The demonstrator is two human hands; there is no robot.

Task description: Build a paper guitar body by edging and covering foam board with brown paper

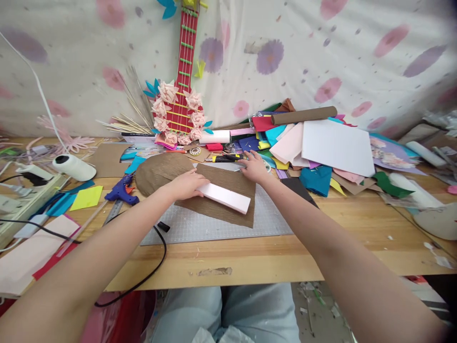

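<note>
A white bar (228, 199), long and box-shaped, lies slantwise on a sheet of brown crepe paper (228, 177). My left hand (188, 185) is closed around the bar's left end, with its fingertips over the top. Beyond the sheet's far right corner, my right hand (254, 166) reaches down with its fingers apart. Beneath it are scissors (267, 166), whose pale handle shows to the right of the hand; part of them is hidden. Just behind those fingers lies a yellow-and-black utility knife (228, 157). Left of the sheet sits a rounded piece covered in brown paper (160, 172).
Under the sheet is a grey cutting mat (214, 230). A blue glue gun (123, 189) and its black cable (162, 252) lie to the left. Behind stands a red paper guitar (182, 102) with pink flowers. Coloured papers and a white board (337, 147) are piled at right.
</note>
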